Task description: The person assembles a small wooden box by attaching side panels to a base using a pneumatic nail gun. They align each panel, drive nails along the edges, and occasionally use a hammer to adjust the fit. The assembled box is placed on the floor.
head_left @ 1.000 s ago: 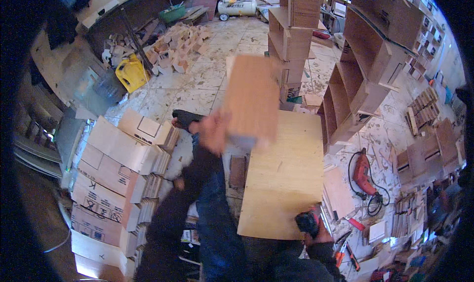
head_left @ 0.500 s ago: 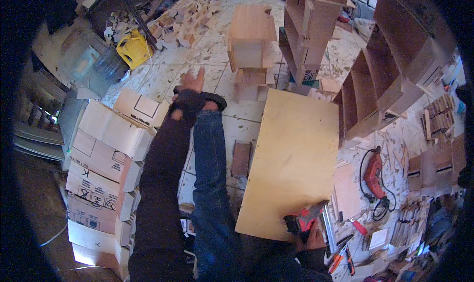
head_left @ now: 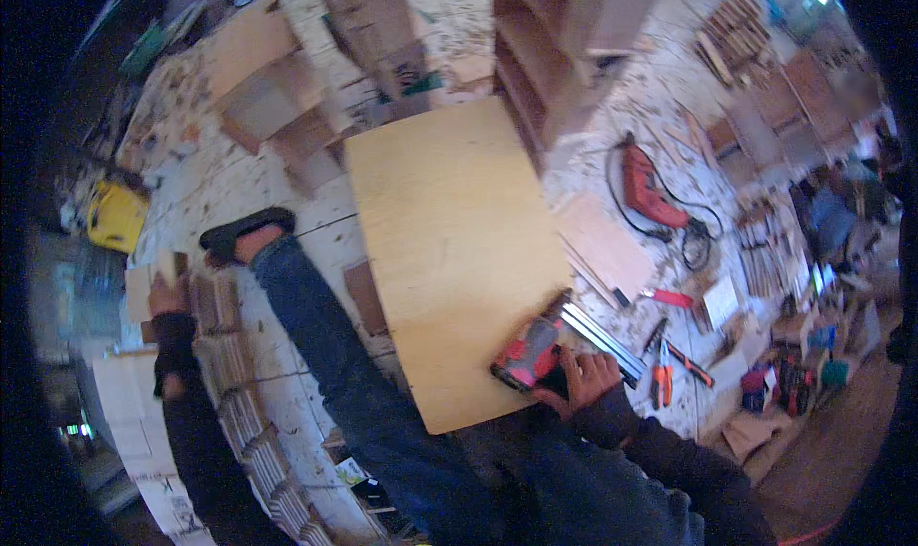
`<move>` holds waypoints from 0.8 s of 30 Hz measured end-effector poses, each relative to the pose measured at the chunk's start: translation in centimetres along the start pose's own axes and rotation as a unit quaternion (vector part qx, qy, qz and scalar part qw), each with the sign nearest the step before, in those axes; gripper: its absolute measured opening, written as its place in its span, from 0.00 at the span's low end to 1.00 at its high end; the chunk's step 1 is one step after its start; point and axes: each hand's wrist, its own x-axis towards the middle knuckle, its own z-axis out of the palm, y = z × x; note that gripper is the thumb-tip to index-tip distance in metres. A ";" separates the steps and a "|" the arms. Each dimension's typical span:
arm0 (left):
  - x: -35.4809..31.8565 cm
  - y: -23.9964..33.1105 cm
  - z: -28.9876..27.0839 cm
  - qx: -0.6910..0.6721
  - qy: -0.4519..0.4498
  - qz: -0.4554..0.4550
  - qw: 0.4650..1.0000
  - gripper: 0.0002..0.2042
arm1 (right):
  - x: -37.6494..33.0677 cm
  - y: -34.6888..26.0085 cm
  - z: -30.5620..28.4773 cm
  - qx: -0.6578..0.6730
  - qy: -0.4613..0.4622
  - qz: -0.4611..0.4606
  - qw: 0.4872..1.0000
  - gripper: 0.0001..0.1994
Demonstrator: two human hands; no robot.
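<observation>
My left hand (head_left: 169, 297) is at the far left, its fingers closed on a small, light wooden piece (head_left: 173, 267); motion blur hides the exact grip. Beside it runs a row of stacked strip-like pieces (head_left: 251, 422). A red and black nail gun (head_left: 532, 352) with a long silver magazine rests on the near right edge of a large yellowish wooden board (head_left: 454, 230). My right hand (head_left: 585, 382) has its fingers around the nail gun's handle. The board lies across the middle, its near edge by my lap.
A corded red drill (head_left: 650, 187) lies on the floor at right. Nearer are orange-handled pliers (head_left: 662, 374) and a red-handled tool (head_left: 667, 298). Wooden shelving (head_left: 535, 58) stands behind the board. A printed cardboard box (head_left: 143, 422) is at lower left, and a yellow container (head_left: 117, 216) above it.
The view has swung right, so the scene sits further left. My left hand, spread open above my foot before, has come back to the stacked pieces. My right hand stays on the nail gun.
</observation>
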 end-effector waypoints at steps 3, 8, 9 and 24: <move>-3.0 4.0 -8.5 -0.102 0.048 0.182 0.977 0.30 | 2.3 4.1 -1.4 0.007 0.024 0.114 0.993 0.24; -17.7 16.7 -20.6 -0.006 0.005 0.377 0.926 0.25 | 6.4 18.0 3.0 -0.061 -0.102 0.238 0.964 0.28; -21.3 19.2 -21.9 0.013 0.016 0.419 0.908 0.25 | 6.2 19.5 4.9 -0.123 -0.087 0.214 0.965 0.34; -34.2 40.9 -17.8 -0.343 -0.022 0.482 0.806 0.19 | 3.8 21.0 0.6 -0.061 0.121 0.007 0.991 0.15</move>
